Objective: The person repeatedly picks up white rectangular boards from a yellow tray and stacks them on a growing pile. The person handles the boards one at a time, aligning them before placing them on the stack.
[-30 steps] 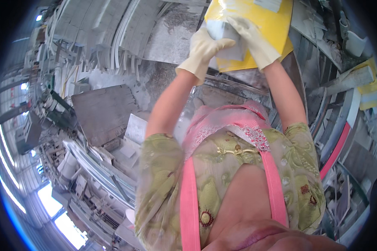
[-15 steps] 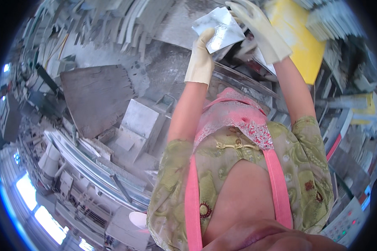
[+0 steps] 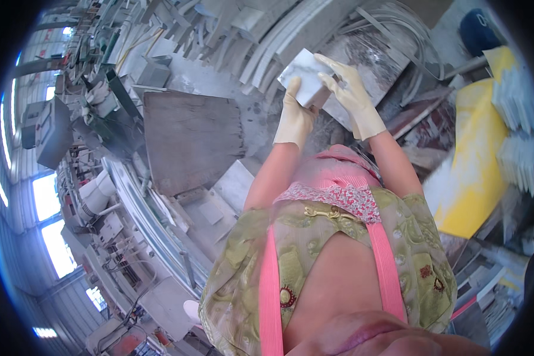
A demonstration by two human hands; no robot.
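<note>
I hold a squarish white stone tile piece [image 3: 305, 74] with grey veins and a glossy top face out in front of me. Its near side looks thick and brownish; whether it is one block or several tiles stacked cannot be made out. My gloved left hand [image 3: 295, 115] is closed on the near left corner, thumb on the top face, fingers underneath. Against the right edge and far corner rests my gloved right hand [image 3: 351, 95], its fingers bent over the edge. Both gloves are cream-coloured.
A brown wooden board [image 3: 190, 139] lies to the left. Long stone strips [image 3: 279, 44] are piled at the far side. To the right are a yellow sheet [image 3: 477, 160] and stacked pale tiles [image 3: 516, 101]. A long metal rail [image 3: 142, 202] runs along the lower left.
My view has turned rightward. My right hand, apart from the tile piece before, has come onto its right edge. The left hand has kept its grip.
</note>
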